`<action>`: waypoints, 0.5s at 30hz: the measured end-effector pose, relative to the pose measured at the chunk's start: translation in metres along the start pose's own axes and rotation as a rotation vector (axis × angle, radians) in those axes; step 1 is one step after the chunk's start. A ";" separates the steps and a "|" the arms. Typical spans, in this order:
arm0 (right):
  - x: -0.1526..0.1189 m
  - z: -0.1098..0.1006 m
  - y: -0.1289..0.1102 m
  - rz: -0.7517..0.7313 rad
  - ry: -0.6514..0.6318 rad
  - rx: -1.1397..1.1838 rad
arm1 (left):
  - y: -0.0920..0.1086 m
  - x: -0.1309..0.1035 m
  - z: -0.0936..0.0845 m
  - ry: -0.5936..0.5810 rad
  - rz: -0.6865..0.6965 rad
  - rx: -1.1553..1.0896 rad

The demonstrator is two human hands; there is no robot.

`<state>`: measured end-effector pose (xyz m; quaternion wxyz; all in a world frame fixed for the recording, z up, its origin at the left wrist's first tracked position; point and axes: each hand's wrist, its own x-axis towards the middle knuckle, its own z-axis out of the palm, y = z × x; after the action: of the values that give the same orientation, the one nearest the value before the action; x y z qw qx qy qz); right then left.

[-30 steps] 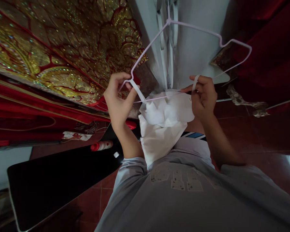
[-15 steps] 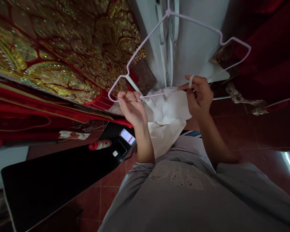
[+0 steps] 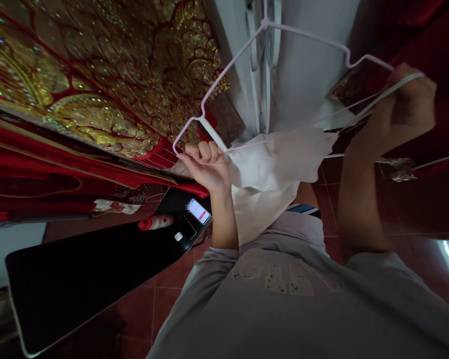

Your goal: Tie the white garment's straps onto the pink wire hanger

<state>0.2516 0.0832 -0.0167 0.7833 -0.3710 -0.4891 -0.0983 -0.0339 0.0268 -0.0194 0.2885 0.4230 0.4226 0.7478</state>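
A pale pink hanger [image 3: 232, 62] hangs in front of me, its hook end at the top edge. My left hand [image 3: 209, 167] has its fingers curled round the hanger's lower left corner. A white strap loops over the hanger's left notch beside it. White cloth [image 3: 280, 159] hangs below the bottom bar. My right hand [image 3: 413, 102] is closed on a white strap [image 3: 385, 94] at the hanger's right end, stretching it outward; the hand is somewhat blurred and covers the hanger's right corner.
Gold-sequined red garments [image 3: 134, 75] fill the left. A black table [image 3: 90, 279] at lower left bears a lit phone [image 3: 198, 211], a red-capped bottle [image 3: 155, 222] and a small white case [image 3: 178, 237]. Dark red cloth [image 3: 434, 40] hangs at right.
My right hand has moved right and up from the bottom bar to the hanger's right end, pulling the strap and drawing the white cloth rightward. My left hand stays at the left corner.
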 end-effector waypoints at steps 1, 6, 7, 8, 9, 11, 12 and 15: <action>0.006 -0.003 0.007 -0.009 -0.009 -0.001 | -0.001 0.001 0.000 -0.011 -0.013 0.011; 0.028 -0.012 0.012 0.094 -0.239 0.023 | 0.004 0.001 0.005 0.086 -0.115 -0.061; 0.031 -0.012 0.007 0.133 -0.311 0.038 | 0.006 0.001 0.006 0.129 -0.135 -0.094; 0.033 -0.011 0.003 0.159 -0.370 0.053 | 0.008 0.001 0.007 0.166 -0.152 -0.125; 0.035 -0.009 -0.002 0.169 -0.412 0.061 | 0.010 0.001 0.008 0.191 -0.167 -0.147; 0.037 -0.004 -0.011 0.150 -0.461 0.059 | 0.014 0.002 0.008 0.211 -0.188 -0.158; 0.037 -0.002 -0.015 0.142 -0.476 0.052 | 0.015 0.002 0.008 0.218 -0.190 -0.152; 0.037 0.005 -0.022 0.163 -0.543 0.013 | 0.017 0.004 0.007 0.215 -0.189 -0.139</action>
<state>0.2557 0.0783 0.0263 0.6312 -0.4170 -0.6501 0.0712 -0.0308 0.0243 -0.0010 0.3393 0.2780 0.4362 0.7857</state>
